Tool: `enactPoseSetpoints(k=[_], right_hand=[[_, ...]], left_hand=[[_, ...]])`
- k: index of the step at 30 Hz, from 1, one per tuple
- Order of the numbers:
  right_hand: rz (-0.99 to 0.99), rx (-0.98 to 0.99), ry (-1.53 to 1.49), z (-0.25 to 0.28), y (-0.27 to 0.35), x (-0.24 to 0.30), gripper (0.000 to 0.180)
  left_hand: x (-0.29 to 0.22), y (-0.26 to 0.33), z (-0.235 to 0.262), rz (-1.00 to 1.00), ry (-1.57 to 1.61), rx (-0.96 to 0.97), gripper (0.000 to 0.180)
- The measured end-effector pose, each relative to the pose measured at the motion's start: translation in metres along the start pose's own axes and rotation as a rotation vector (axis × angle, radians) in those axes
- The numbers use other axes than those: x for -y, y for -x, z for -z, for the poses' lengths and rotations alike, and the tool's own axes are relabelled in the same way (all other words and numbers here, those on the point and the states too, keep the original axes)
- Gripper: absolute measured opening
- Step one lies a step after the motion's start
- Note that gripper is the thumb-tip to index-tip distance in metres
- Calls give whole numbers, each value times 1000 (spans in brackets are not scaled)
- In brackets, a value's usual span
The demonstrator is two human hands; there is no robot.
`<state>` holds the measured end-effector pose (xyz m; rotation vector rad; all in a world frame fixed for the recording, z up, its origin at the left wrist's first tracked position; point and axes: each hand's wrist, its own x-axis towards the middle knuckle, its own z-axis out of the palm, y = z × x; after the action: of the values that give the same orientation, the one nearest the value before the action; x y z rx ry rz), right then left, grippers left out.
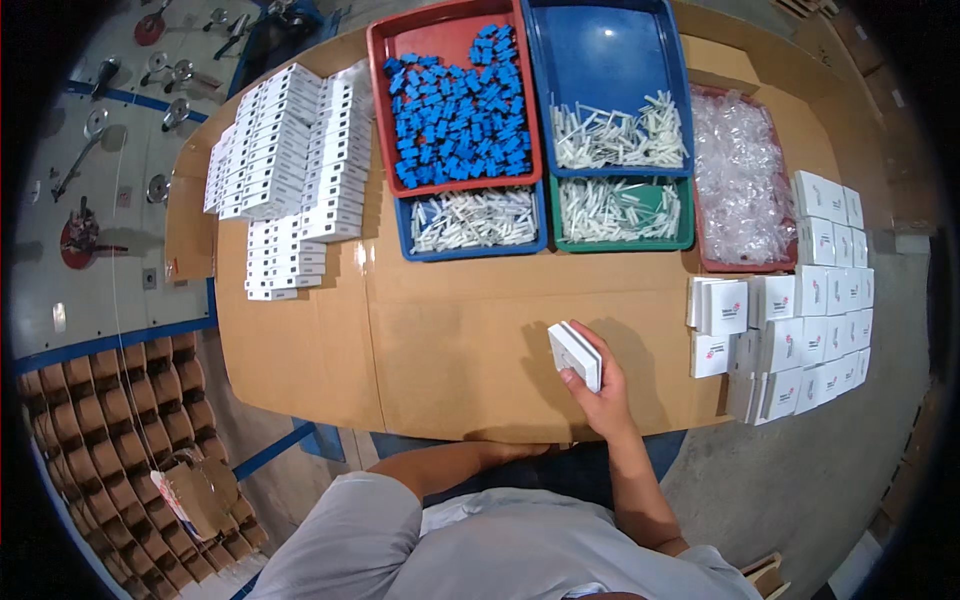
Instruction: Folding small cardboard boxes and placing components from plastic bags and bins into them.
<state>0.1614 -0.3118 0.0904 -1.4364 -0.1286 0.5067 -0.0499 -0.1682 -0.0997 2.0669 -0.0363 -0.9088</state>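
While the right hand (600, 395) holds a small white box (575, 355) tight, the left hand stays hidden. Best keep it level over the cardboard table (450, 340).

The right hand (600, 392) holds 1 small white box (575, 354) over the cardboard-covered surface (450, 340). More white boxes with red marks (800, 330) are stacked at the right edge. Rows of narrow white boxes (290, 170) lie at the far left.

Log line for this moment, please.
right hand: holds small white box | left hand: out of view | above cardboard-covered table
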Motion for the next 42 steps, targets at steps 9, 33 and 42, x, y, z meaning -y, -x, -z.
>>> enactPoseSetpoints(k=[9, 33, 42], right_hand=[[62, 90, -25, -5, 16, 0, 61], [689, 200, 373, -33, 107, 29, 90], [809, 78, 632, -47, 108, 69, 75]], left_hand=[[-19, -14, 10, -11, 26, -51, 51], [-213, 130, 107, -313, 1400, -216, 77], [-233, 127, 128, -314, 1390, -367, 65]])
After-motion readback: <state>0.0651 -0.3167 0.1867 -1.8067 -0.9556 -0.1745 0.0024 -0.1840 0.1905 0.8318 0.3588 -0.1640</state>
